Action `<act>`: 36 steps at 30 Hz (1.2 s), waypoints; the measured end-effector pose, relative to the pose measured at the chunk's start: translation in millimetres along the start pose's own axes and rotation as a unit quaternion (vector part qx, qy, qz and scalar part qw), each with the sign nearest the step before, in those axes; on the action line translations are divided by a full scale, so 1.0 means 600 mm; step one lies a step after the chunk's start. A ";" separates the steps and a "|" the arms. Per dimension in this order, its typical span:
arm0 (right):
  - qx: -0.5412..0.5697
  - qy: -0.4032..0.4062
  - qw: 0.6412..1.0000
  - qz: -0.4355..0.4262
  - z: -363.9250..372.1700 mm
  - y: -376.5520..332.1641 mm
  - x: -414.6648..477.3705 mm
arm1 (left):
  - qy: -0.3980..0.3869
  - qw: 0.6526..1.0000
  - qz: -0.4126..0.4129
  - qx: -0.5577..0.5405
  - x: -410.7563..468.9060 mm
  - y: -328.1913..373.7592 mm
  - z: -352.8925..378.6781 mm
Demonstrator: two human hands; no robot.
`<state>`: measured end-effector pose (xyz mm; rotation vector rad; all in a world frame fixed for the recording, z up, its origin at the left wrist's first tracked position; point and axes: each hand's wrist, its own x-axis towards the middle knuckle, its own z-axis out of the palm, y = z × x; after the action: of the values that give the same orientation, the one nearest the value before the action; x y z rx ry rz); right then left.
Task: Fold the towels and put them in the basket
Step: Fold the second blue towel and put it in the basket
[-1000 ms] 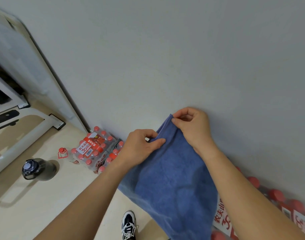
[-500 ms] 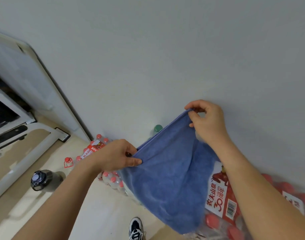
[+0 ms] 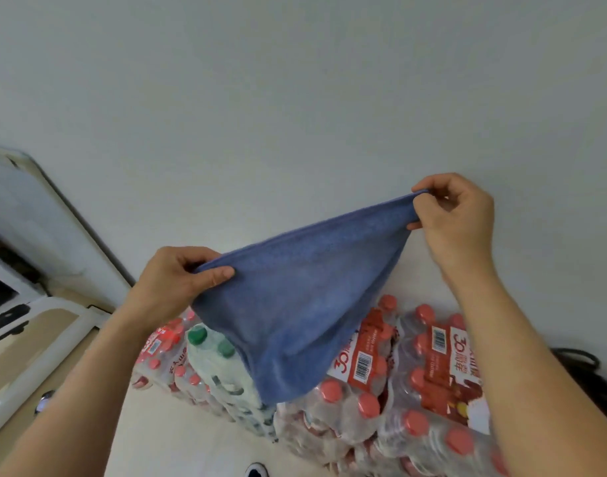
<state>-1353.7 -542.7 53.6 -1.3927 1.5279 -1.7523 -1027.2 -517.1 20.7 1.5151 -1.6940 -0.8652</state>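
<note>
While wrapped packs [image 3: 443, 373] hold red-capped bottles [image 3: 331, 390], left hand [image 3: 171, 280] and right hand [image 3: 457, 218] fingers [image 3: 433, 182] pinch the towel [image 3: 295, 297].

Bare L hand [image 3: 178, 280] & R hand [image 3: 457, 215], bare forearms [image 3: 88, 390]; blk-wht sneaker [image 3: 257, 470].

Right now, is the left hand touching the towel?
Touching. Head view: the left hand pinches a corner of the towel, thumb pressed on the cloth.
</note>
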 end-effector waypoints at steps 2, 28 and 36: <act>0.016 0.022 1.000 -0.008 -0.046 -0.020 0.002 | 0.062 0.997 0.038 -0.019 0.002 0.035 0.008; -0.159 -0.010 0.979 0.130 -0.251 0.126 -0.323 | -0.031 0.957 0.222 0.184 -0.115 -0.101 0.189; -0.307 -0.059 0.932 0.182 -0.242 0.170 -0.436 | -0.087 0.986 0.116 0.080 -0.165 -0.186 0.214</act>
<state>-1403.3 -288.3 -127.1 -1.3190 2.2058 -0.9863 -1068.8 -425.3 -148.1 1.3407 -2.0631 -0.7708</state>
